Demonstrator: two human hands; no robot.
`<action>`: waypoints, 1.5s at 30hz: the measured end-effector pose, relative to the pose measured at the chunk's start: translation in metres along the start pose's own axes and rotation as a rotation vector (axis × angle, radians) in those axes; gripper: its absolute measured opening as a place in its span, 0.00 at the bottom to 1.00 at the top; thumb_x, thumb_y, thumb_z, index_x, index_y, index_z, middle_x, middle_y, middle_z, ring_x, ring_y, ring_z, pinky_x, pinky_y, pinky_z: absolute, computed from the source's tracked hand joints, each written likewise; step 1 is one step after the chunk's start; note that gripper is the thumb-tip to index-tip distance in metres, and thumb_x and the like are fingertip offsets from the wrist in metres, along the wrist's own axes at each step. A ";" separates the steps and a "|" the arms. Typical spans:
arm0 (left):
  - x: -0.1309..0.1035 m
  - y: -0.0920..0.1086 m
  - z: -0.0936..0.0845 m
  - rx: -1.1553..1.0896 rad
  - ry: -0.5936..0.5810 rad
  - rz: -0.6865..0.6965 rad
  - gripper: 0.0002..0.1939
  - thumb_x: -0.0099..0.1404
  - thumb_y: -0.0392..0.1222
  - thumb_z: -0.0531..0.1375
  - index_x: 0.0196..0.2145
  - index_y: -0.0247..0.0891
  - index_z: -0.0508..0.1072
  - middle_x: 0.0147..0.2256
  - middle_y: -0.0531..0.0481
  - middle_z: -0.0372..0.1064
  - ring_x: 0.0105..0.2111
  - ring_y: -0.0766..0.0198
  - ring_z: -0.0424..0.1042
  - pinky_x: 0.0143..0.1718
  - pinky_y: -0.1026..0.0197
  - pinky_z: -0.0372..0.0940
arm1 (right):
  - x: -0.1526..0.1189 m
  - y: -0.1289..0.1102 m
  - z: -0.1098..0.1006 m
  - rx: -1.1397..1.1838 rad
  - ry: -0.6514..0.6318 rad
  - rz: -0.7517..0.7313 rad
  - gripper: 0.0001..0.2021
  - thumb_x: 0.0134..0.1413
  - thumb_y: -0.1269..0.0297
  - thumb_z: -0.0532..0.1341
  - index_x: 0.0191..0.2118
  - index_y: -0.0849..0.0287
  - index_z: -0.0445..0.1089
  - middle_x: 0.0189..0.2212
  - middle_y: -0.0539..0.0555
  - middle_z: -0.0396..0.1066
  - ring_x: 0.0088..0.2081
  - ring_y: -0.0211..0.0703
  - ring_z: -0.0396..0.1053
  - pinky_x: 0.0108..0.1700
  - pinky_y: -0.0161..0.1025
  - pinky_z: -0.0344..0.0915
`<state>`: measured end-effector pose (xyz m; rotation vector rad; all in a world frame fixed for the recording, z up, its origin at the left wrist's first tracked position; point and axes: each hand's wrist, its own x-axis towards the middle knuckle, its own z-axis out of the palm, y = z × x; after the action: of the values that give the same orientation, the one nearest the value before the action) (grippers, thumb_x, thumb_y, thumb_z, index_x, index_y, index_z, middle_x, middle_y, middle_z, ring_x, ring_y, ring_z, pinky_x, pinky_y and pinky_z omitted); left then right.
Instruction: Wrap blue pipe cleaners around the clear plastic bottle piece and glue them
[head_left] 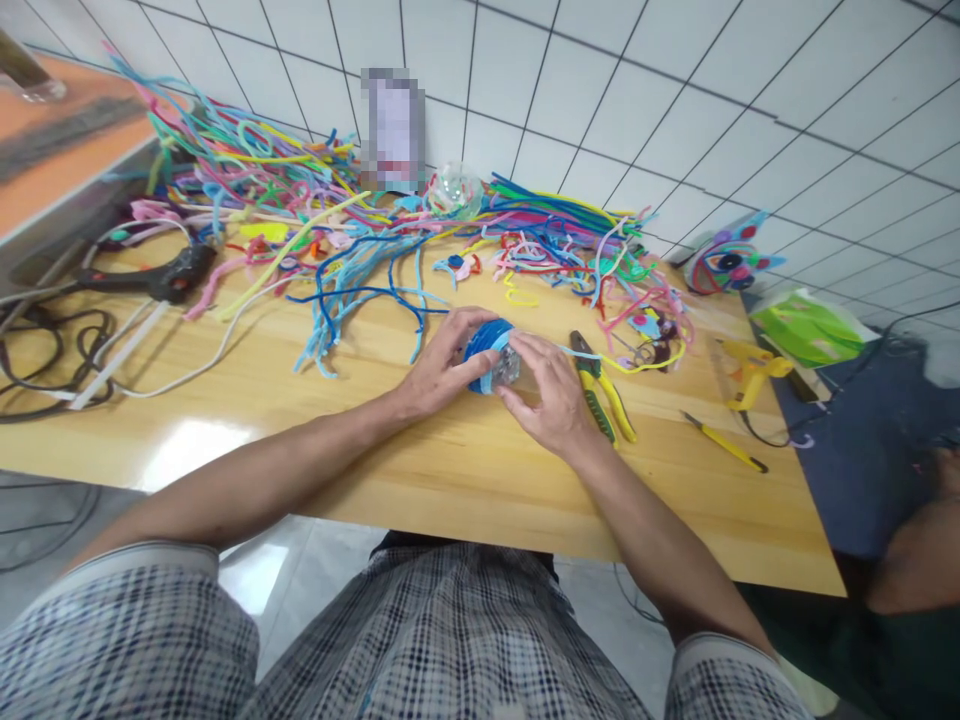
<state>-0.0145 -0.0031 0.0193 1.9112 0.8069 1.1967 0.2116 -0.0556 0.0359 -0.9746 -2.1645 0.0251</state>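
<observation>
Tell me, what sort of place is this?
Probably a craft workshop: piles of colourful pipe cleaners, what looks like a glue gun, and pliers all lie on a wooden table.

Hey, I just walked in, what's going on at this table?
A person is holding a clear piece partly covered in blue fuzzy strands between the left hand and right hand. Its right side is bare, and a light-blue strand's free end sticks out past the right hand. Pliers lie beside that hand, and colorful fuzzy stems are heaped along the wall.
</observation>
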 end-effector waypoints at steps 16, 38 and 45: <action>0.003 0.003 -0.002 -0.087 -0.037 -0.113 0.28 0.73 0.60 0.63 0.63 0.41 0.70 0.61 0.39 0.74 0.62 0.47 0.74 0.68 0.44 0.68 | 0.002 -0.002 0.002 -0.027 0.015 -0.025 0.35 0.69 0.66 0.67 0.77 0.53 0.60 0.67 0.65 0.74 0.68 0.60 0.74 0.69 0.64 0.74; 0.003 -0.001 -0.003 0.018 -0.073 0.009 0.28 0.75 0.59 0.62 0.64 0.40 0.70 0.62 0.37 0.73 0.63 0.47 0.74 0.68 0.44 0.68 | 0.010 0.002 -0.008 0.029 0.076 0.132 0.20 0.77 0.62 0.59 0.69 0.49 0.72 0.62 0.61 0.78 0.64 0.57 0.76 0.66 0.60 0.76; 0.005 0.000 -0.003 0.051 -0.092 0.028 0.28 0.76 0.59 0.61 0.64 0.40 0.70 0.62 0.38 0.73 0.63 0.46 0.73 0.69 0.44 0.67 | 0.014 -0.001 -0.005 0.066 0.144 0.207 0.11 0.76 0.63 0.61 0.56 0.50 0.79 0.52 0.58 0.81 0.53 0.51 0.80 0.55 0.52 0.82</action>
<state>-0.0154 0.0016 0.0224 2.0095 0.7702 1.1060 0.2081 -0.0482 0.0486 -1.1235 -1.9138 0.1208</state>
